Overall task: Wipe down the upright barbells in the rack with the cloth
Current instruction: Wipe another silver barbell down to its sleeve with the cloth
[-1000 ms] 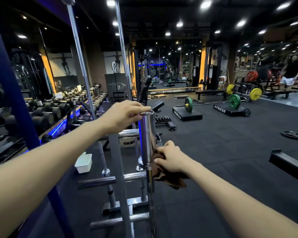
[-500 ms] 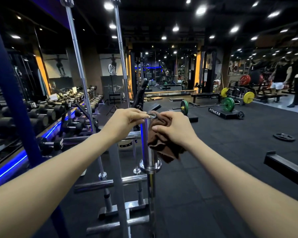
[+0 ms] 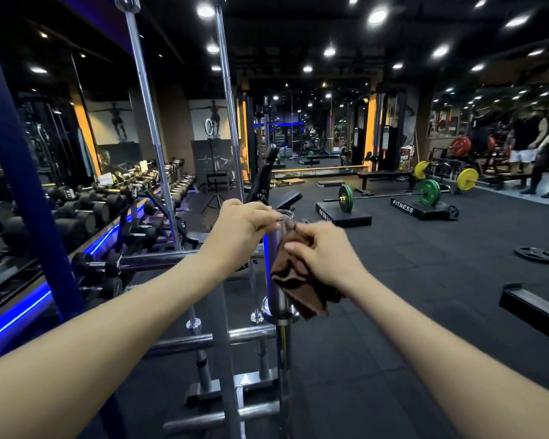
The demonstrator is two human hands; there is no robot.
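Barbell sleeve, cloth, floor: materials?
Barbell sleeve: looks like polished chromed steel, mirror-like with blue light reflections. Cloth: brown, soft fabric, probably microfibre or terry; it folds and drapes limply. Floor: likely matte black rubber; faint tile seams, no glare.

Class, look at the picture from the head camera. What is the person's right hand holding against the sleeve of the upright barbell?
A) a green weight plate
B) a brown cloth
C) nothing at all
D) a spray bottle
B: the right hand grips a brown cloth and presses it against the chrome barbell sleeve, while the left hand holds the sleeve's top rim.
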